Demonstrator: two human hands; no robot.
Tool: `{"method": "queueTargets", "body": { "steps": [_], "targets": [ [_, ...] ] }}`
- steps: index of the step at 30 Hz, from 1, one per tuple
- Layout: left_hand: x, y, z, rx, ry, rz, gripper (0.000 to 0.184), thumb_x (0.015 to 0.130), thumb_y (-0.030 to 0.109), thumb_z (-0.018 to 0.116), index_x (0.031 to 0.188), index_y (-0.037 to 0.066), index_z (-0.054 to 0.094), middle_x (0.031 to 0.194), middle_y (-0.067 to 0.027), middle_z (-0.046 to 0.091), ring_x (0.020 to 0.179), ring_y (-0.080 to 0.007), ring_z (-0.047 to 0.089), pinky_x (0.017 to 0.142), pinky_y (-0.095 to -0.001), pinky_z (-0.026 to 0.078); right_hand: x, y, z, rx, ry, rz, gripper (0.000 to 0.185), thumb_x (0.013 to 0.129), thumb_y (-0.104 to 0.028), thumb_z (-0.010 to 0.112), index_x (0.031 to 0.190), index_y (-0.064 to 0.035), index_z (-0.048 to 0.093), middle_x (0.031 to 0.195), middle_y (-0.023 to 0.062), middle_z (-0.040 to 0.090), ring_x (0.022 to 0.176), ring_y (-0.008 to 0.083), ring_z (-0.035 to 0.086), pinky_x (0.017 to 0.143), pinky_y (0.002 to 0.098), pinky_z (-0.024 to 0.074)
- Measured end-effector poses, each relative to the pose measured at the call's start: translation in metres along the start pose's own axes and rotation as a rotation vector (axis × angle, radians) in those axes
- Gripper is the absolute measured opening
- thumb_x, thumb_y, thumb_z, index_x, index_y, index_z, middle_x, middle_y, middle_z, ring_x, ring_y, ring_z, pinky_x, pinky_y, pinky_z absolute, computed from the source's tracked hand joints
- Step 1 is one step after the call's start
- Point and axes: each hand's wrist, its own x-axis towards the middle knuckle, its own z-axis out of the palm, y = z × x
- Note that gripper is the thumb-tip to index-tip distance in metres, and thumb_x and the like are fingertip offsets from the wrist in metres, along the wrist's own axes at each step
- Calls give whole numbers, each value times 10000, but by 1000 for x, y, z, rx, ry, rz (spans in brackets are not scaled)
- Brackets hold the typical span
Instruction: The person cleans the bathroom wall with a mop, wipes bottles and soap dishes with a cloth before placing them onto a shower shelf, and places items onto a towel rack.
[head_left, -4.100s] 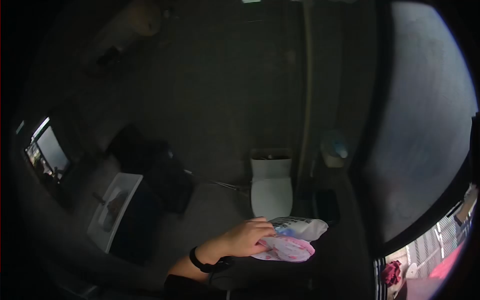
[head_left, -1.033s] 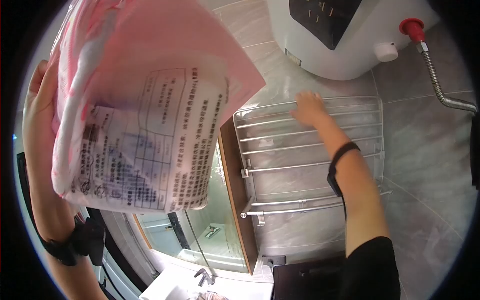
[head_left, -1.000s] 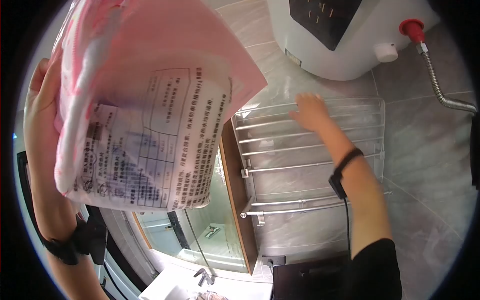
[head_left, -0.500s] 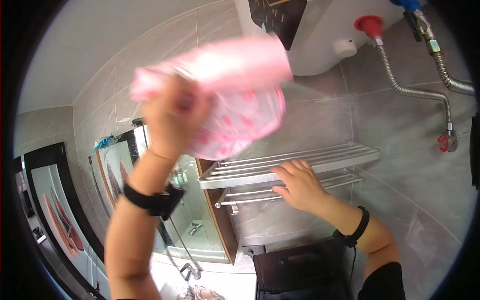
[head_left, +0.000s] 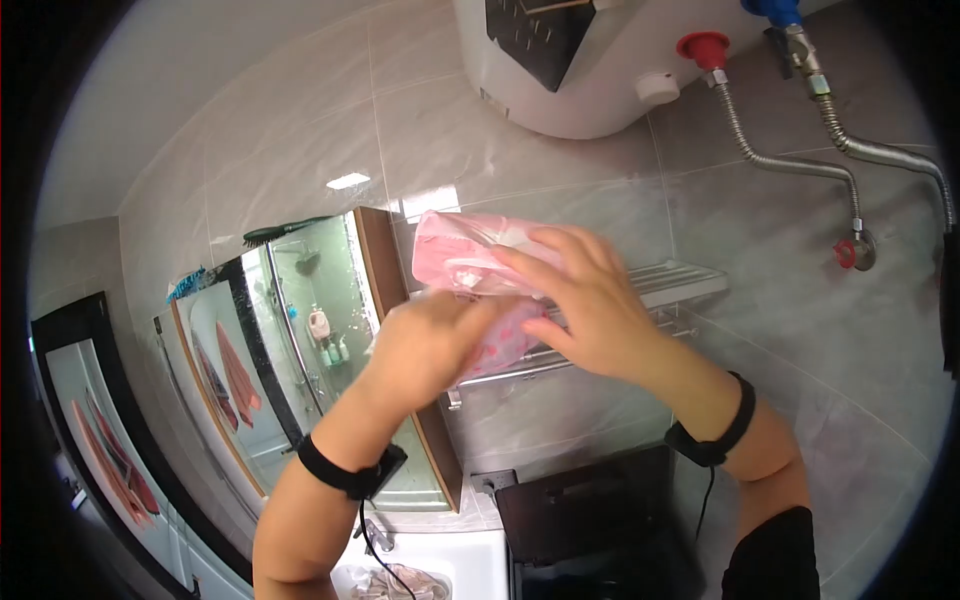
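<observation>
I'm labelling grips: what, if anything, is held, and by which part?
A pink packet and dotted bag. The left hand appears to grip the bag's left side; the right hand lies over the packet's right end. Its exact hold is hidden.

Packet (head_left: 450,248) and pouch (head_left: 508,347) between left grip (head_left: 425,345) and right grip (head_left: 600,310). Rack (head_left: 685,285) behind, cabinet (head_left: 382,265) left, heater (head_left: 585,90) above, hoses (head_left: 765,157) right, sink (head_left: 482,562) below.

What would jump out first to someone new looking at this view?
Probably the pink package near the centre, with the left hand and right hand on it. Next, perhaps, the big white tank at the top, its red fitting and the blue fitting bright against grey tiles.
</observation>
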Motion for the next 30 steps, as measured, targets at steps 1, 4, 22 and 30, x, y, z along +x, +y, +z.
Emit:
{"method": "queueTargets", "body": {
  "steps": [1,4,22,30],
  "targets": [
    [-10,-3,5,15,42,76,568,673,104,726,1219,148,576,703,-53,577,670,-263,595,576,-386,493,7,1,10,-22,-21,27,684,758,-239,754,1387,-203,485,1363,162,445,1257,356,421,1052,482,314],
    [-34,-7,7,17,106,123,492,655,77,716,1135,137,629,680,-36,544,655,-241,570,566,-373,486,18,24,33,-61,-82,13,768,736,-270,770,1429,-253,438,1350,160,470,1267,358,429,1046,487,332],
    [-26,-71,1,-156,950,-309,442,769,-106,639,1189,16,576,1154,-120,624,1084,-246,607,959,-326,462,-26,157,-45,-749,120,-120,389,683,-49,642,1055,-164,643,855,45,540,879,268,555,742,402,438],
    [58,-11,96,-511,514,-105,467,719,64,723,1164,117,592,997,-140,649,874,-352,602,797,-434,487,-98,145,-86,-541,-145,126,636,697,-41,721,1297,-121,526,1285,144,526,1248,347,452,1058,455,328]
  ]
}}
